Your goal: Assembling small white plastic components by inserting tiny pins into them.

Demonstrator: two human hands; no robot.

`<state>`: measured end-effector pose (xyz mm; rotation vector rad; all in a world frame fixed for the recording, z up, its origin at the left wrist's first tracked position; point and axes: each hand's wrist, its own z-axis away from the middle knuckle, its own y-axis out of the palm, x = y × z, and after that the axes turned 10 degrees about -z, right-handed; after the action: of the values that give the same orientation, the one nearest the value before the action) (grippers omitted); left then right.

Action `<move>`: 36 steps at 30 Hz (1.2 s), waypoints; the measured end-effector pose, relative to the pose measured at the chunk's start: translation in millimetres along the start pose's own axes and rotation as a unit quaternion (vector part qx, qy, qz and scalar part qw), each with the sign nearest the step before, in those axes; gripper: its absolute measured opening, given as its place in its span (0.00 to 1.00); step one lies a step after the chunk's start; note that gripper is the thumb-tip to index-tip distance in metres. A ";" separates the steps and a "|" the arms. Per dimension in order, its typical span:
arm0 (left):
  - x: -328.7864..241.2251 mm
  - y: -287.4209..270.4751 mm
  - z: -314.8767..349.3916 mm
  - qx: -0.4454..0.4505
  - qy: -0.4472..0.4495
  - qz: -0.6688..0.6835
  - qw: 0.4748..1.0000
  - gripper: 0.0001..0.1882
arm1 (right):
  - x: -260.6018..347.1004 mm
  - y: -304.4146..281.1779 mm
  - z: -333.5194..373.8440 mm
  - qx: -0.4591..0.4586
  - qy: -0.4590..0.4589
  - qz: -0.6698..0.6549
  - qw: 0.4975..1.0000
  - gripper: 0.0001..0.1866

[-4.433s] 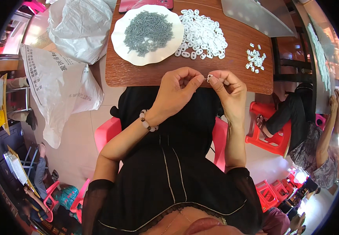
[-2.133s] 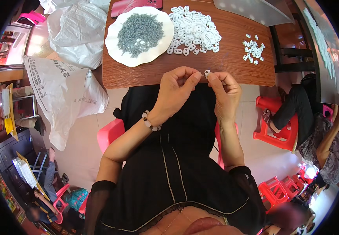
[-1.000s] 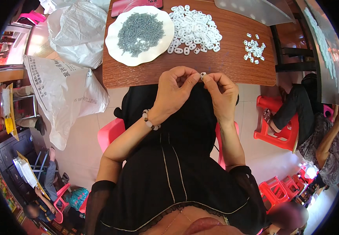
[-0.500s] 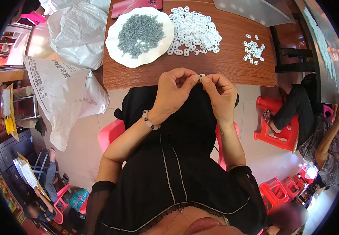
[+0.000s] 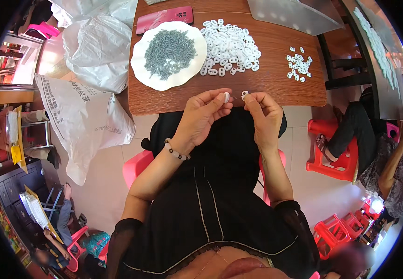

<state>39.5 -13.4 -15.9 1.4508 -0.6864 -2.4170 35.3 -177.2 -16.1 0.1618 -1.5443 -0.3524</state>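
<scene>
Just over the table's near edge, my left hand (image 5: 199, 115) pinches a small white oval piece (image 5: 226, 97) between thumb and fingers. A short gap away, my right hand (image 5: 265, 116) grips another small white piece with dark holes (image 5: 244, 94) by its edge. Something thin and dark shows in the gap, too small to name. Beyond the hands lies a heap of white oval two-hole pieces (image 5: 231, 49). To its left, a white scalloped plate (image 5: 139, 60) bears many short grey rods (image 5: 171, 52). A smaller group of white pieces with dark holes (image 5: 299, 65) is at right.
The wooden table (image 5: 276, 88) also carries a pink phone (image 5: 164, 19) behind the plate and a grey panel (image 5: 299, 16) at the back. White sacks (image 5: 89, 121) stand on the left. A seated person's leg and a red stool (image 5: 322, 153) are at right.
My hands were together at one white piece and are now slightly apart. A white oval piece now shows in my left fingers. The whole view has shifted a little.
</scene>
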 end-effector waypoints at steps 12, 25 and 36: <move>2.0 -3.6 -14.2 -0.077 0.130 -0.300 0.942 0.08 | -4.9 -18.6 -26.4 0.010 -0.178 0.399 0.899 0.07; 3.6 13.8 -59.8 -0.071 0.372 -0.604 0.702 0.07 | 0.3 -31.4 -36.6 0.021 -0.158 0.435 0.886 0.08; 2.3 31.9 -75.8 -0.026 0.348 -0.724 0.595 0.05 | 1.2 -40.3 -39.7 0.029 -0.138 0.407 0.902 0.07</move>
<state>103.8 -62.3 -31.5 3.3592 1.2662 -1.8450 69.8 -220.2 -29.1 -0.5070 -1.7550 0.3538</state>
